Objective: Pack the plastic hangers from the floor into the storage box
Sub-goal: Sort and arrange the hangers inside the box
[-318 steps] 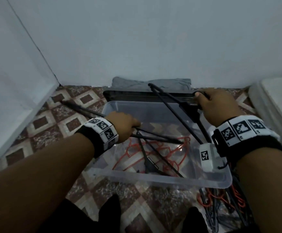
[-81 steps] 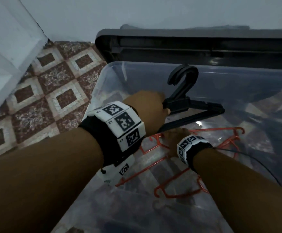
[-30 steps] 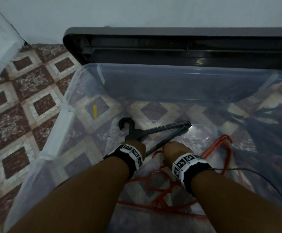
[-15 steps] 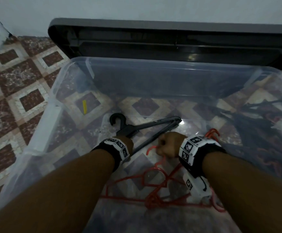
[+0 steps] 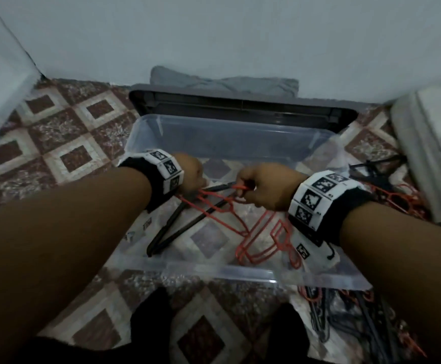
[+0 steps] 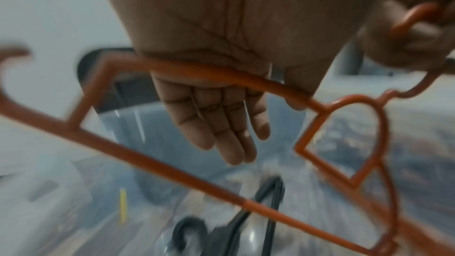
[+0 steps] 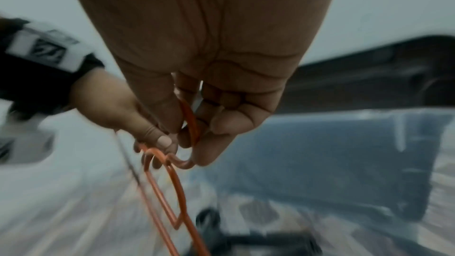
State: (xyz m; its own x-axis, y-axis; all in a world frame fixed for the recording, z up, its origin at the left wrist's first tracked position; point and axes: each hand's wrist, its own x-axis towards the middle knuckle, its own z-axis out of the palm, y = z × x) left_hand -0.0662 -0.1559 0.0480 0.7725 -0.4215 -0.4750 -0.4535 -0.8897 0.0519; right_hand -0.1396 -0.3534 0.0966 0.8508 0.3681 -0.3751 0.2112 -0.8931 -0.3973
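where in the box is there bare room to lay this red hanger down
Free: the strip of storage box floor along its far wall, and the tiles left of the box. Crowded: the black hanger fills the near left, the red hangers the near right; a hanger pile lies outside on the right.

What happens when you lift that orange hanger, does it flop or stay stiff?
Probably stiff: the orange hanger keeps straight bars in the air. Likely light: its bars are thin and the right hand pinches only the hook. It may snag, since its hook and open loops sit near other orange hangers in the storage box.
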